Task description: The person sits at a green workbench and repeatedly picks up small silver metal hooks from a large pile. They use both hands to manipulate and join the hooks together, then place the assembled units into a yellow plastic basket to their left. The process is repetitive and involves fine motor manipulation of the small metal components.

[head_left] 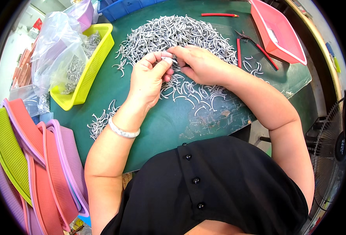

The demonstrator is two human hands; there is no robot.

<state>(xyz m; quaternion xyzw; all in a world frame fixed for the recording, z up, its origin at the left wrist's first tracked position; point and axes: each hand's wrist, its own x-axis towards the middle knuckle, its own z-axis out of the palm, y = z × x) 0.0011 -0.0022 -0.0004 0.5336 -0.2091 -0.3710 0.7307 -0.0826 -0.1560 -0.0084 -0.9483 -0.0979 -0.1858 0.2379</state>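
Observation:
Over the front of a big heap of small curved grey metal pieces, my two hands meet almost fingertip to fingertip. My left hand, with a pale bangle at the wrist, pinches a curved grey piece between thumb and fingers. My right hand is closed with its fingers curled at the same spot; what it grips is hidden behind its own fingers. Loose curved pieces lie spread on the green tabletop below the hands. A smaller cluster of them sits beside my left forearm.
Pliers with red handles and a red-handled tool lie at the right and back. A pink basket stands far right, a yellow-green basket with bagged pieces at left. Stacked baskets lean near left; a fan is at right.

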